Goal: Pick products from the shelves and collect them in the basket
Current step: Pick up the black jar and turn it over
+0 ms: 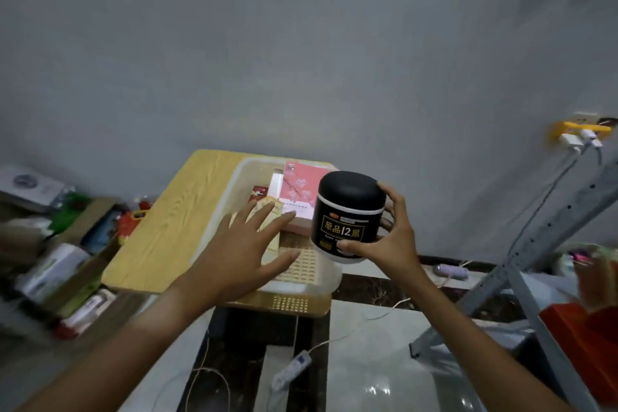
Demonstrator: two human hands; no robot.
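My right hand (391, 237) grips a black jar (346, 216) with a black lid and gold lettering, holding it above the right edge of the white plastic basket (230, 184). The basket stands on a small wooden table (174, 217). Inside it lie a pink box (297, 191), a small dark red pack (259, 192) and a beige packet (272, 211). My left hand (240, 251) hovers over the basket's left half with fingers spread and straight, holding nothing.
Cardboard boxes full of products (63, 244) stand on the floor at the left. A grey metal shelf frame (541, 244) rises at the right, with a red item (582, 334) beside it. A power strip (291, 368) and cables lie on the tiled floor. Chargers sit in a wall socket (578, 135).
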